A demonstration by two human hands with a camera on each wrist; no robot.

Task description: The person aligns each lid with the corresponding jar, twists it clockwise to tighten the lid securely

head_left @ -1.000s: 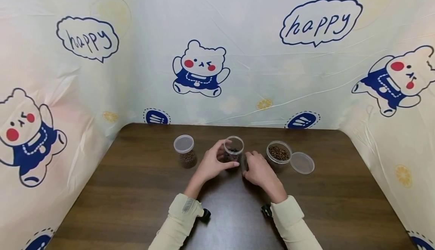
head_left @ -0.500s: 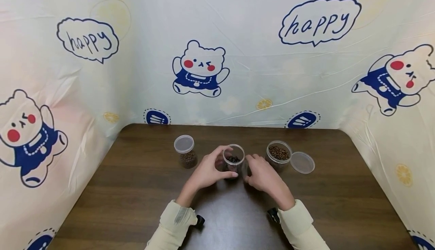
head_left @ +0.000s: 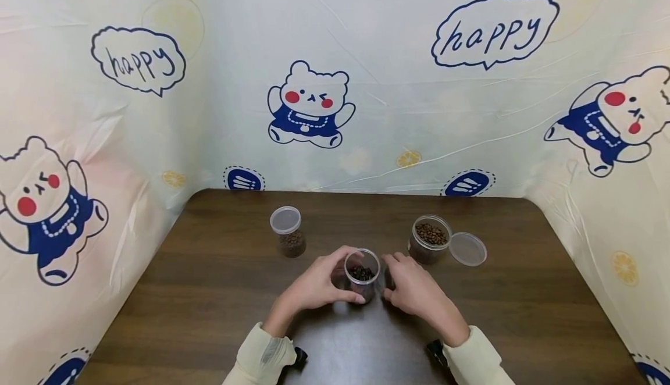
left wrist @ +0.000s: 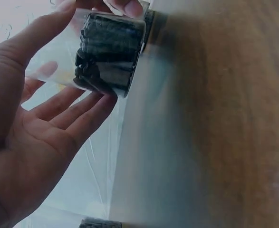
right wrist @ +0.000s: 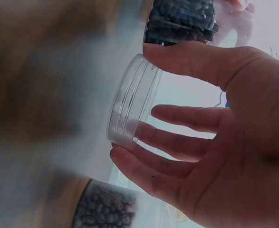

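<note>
My left hand (head_left: 313,284) curls round a clear plastic jar (head_left: 362,268) that is uncapped and partly filled with dark beans. In the left wrist view the thumb and fingers lie on opposite sides of this jar (left wrist: 108,50), low over the table. Just to its right, my right hand (head_left: 419,287) holds a clear round lid (right wrist: 129,102) on edge, pinched between thumb and fingertips. That lid is largely hidden by the fingers in the head view. The dark-bean jar also shows close beyond the right thumb in the right wrist view.
At the back left of the brown table (head_left: 209,292) stands a capped jar (head_left: 289,234) with brown beans. Behind the right hand is an uncapped jar (head_left: 429,242) of brown beans, and a loose lid (head_left: 468,249) lies beside it. A printed curtain (head_left: 387,111) surrounds the table.
Both hands have moved toward the person, bringing the dark-bean jar and the lid along. The other jars and the loose lid have stayed in place.
</note>
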